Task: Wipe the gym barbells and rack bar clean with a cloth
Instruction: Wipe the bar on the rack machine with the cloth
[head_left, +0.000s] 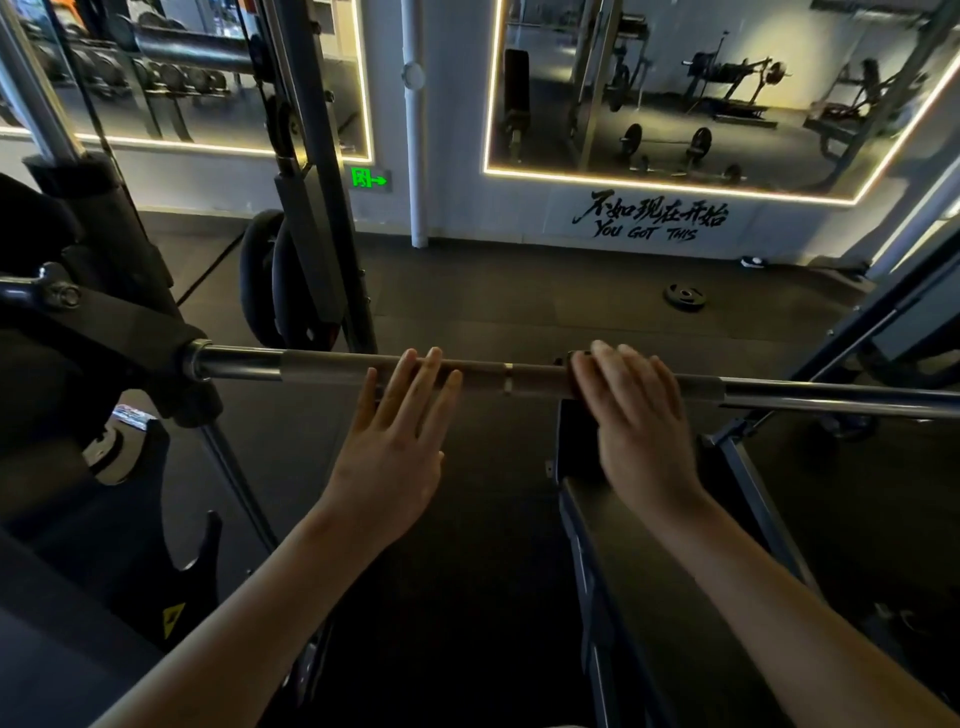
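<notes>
A long steel rack bar (322, 366) runs across the view at chest height, with a knurled middle section and shiny ends. My left hand (395, 441) is flat and empty, fingers spread, with the fingertips lying over the knurled part. My right hand (639, 415) is draped over the bar further right, fingers curled over the top. A small dark cloth (570, 375) peeks out at the left edge of that hand, pressed against the bar; most of it is hidden under the palm.
The bar's left end sits in a black sliding carriage (130, 338) on the rack. A dark padded bench (649, 571) lies below my right arm. Weight plates (270, 280) lean on the rack upright, and one plate (685, 296) lies on the rubber floor. Mirrors line the far wall.
</notes>
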